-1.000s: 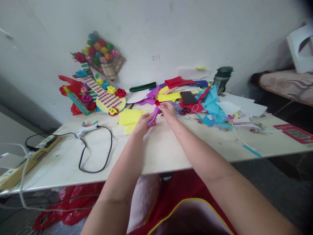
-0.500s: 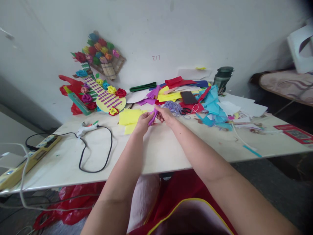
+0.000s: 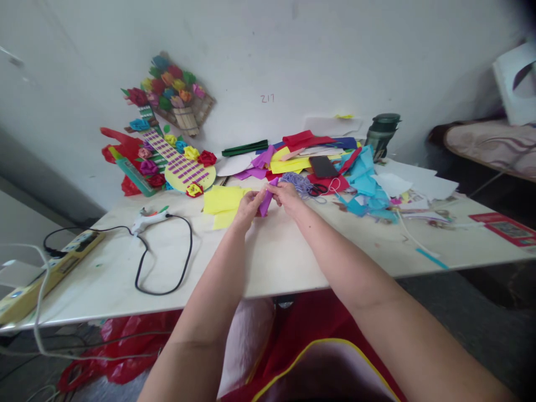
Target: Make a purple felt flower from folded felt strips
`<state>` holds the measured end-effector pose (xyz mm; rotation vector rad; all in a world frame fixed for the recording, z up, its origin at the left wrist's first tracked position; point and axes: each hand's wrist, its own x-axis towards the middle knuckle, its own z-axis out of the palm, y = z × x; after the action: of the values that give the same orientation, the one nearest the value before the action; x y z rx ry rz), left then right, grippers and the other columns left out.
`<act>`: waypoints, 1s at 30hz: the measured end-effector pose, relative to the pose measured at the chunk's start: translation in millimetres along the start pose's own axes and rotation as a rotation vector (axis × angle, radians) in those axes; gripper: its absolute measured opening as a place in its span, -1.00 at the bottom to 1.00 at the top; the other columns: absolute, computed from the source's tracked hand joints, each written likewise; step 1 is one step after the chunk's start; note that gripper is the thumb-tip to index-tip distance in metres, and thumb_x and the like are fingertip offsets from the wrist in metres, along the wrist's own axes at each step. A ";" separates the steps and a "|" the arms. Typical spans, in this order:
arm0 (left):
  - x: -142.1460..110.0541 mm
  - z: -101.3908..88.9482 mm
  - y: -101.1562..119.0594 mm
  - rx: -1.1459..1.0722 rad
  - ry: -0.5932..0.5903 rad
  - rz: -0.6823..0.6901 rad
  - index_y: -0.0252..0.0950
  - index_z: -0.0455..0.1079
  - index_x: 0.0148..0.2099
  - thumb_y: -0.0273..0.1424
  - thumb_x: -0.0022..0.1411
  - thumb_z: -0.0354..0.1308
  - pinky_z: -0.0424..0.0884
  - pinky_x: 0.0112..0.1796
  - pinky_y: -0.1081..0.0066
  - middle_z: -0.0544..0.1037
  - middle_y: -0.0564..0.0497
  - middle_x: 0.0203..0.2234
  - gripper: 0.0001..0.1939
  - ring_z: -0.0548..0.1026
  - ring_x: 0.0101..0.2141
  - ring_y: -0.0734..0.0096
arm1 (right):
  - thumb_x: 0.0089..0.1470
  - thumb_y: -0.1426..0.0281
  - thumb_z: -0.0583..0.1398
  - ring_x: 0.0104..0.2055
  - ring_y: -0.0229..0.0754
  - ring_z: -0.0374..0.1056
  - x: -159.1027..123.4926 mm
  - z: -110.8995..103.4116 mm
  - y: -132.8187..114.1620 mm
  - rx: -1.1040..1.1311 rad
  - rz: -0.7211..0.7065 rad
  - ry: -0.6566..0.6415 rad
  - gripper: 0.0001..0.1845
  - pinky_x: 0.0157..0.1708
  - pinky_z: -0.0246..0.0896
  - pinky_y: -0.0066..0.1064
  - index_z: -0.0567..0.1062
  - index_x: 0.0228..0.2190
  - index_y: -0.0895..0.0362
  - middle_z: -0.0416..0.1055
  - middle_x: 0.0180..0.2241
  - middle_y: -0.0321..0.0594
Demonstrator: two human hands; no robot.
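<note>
A small folded piece of purple crepe paper (image 3: pixel 267 201) is held up between both hands, above the middle of the table. My left hand (image 3: pixel 250 207) is closed on its left side. My right hand (image 3: pixel 285 196) pinches its upper right edge with thumb and fingers. Just left of my left hand lie yellow paper sheets (image 3: pixel 224 202). Behind my right hand is a tangle of lilac yarn (image 3: pixel 296 183), with black-handled scissors (image 3: pixel 319 190) beside it.
Stacked coloured paper, a dark phone (image 3: pixel 322 166) and a green bottle (image 3: pixel 382 135) stand along the wall. A flower-trimmed paper guitar (image 3: pixel 190 170) leans at left. Nearer are a glue gun (image 3: pixel 149 222) with its looped cord and a power strip (image 3: pixel 54 273). Blue paper (image 3: pixel 363 184) lies right.
The purple paper has turned and now shows a wider, pointed flat face between the fingers. Both hands have shifted only slightly; the rest of the table looks the same.
</note>
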<state>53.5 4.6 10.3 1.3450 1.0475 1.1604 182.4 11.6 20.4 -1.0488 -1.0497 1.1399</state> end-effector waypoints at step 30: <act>3.5 -24.6 19.6 0.325 0.264 0.195 -0.32 0.36 -0.54 -0.04 0.06 0.16 0.11 -0.67 0.53 0.25 0.13 -0.80 -0.58 0.21 -0.73 0.58 | 0.16 0.25 0.08 -0.77 -0.47 -0.02 1.2 4.8 2.9 0.157 -0.063 0.092 -0.67 -0.74 -0.12 -0.59 0.38 -0.55 0.17 0.20 -0.78 -0.45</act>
<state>29.6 10.0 30.2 1.6049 1.3626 1.3830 177.4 13.6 18.6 -0.9287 -0.9002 1.0944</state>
